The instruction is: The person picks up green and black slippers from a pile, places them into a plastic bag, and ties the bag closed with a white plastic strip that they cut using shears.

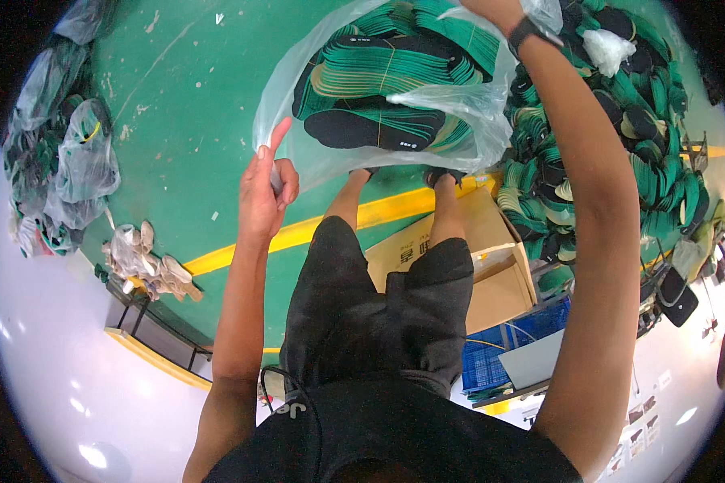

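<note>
A clear plastic bag [491,133] stands open on the floor in front of me. Inside it lie several stacks of green and black insoles [379,68], tied into bundles with thin string. My left hand [267,189] is closed on the bag's near left edge, its index finger stretched out along the plastic. At the upper edge of the picture, my right hand [495,11] is against the bag's far right side. Its fingers are mostly cut off by the frame, so their grip is hidden. A dark band [533,36] is on my right wrist.
More bundled insoles [636,153] are heaped on the right. An open cardboard box [491,225] and a blue crate [491,366] stand by my legs. Filled plastic bags [84,161] and a pile of beige shoe-like pieces [157,270] lie on the left. A yellow line [298,233] crosses the green floor.
</note>
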The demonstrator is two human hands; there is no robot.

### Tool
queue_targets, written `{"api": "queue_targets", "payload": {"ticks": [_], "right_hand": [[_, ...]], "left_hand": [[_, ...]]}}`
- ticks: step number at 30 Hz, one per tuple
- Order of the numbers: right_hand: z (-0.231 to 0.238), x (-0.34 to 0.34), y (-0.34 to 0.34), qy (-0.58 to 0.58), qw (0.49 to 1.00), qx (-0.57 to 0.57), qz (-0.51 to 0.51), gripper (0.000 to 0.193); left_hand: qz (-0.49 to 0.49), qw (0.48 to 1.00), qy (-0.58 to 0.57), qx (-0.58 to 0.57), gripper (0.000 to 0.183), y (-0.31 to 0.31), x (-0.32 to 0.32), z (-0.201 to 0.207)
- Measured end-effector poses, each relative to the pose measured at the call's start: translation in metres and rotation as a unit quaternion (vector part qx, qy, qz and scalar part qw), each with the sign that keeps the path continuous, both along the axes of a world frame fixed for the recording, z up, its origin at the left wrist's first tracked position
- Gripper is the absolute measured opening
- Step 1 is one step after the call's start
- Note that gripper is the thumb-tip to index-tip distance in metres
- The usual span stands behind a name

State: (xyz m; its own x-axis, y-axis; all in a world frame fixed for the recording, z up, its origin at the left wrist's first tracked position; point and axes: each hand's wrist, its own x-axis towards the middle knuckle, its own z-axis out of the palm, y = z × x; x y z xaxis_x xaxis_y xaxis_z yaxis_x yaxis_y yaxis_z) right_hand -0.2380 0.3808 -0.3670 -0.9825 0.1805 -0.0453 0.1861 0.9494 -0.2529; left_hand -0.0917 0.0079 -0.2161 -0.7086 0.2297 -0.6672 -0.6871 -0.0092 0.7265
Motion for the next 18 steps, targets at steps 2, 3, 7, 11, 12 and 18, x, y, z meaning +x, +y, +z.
{"api": "queue_targets", "payload": {"ticks": [2, 3, 7, 11, 12, 18], "right_hand": [[-0.019, 0.031, 0.016, -0.011, 0.996, -0.020, 0.089, 0.041], [0.024, 0.038, -0.051, -0.090, 0.972, -0.148, 0.157, 0.072], [-0.019, 0.103, -0.142, -0.049, 0.971, -0.045, 0.231, 0.104], [-0.049, 0.110, -0.148, -0.026, 0.980, 0.043, 0.193, 0.097], [-0.054, 0.107, -0.146, -0.005, 0.980, 0.066, 0.185, 0.095], [-0.040, 0.074, -0.105, -0.109, 0.977, -0.056, 0.175, 0.102]], "left_hand": [[-0.014, 1.000, -0.001, 0.003, 0.056, 0.019, -0.003, -0.001], [-0.005, 0.999, 0.007, -0.032, 0.055, 0.008, -0.002, 0.003], [-0.019, 0.999, 0.029, -0.041, 0.055, 0.028, -0.005, 0.001], [0.001, 1.000, 0.022, -0.011, 0.055, 0.032, -0.004, 0.002], [0.006, 1.000, 0.019, -0.013, 0.055, 0.032, -0.003, 0.002], [0.032, 0.999, 0.001, -0.035, 0.055, 0.032, 0.005, 0.004]]}}
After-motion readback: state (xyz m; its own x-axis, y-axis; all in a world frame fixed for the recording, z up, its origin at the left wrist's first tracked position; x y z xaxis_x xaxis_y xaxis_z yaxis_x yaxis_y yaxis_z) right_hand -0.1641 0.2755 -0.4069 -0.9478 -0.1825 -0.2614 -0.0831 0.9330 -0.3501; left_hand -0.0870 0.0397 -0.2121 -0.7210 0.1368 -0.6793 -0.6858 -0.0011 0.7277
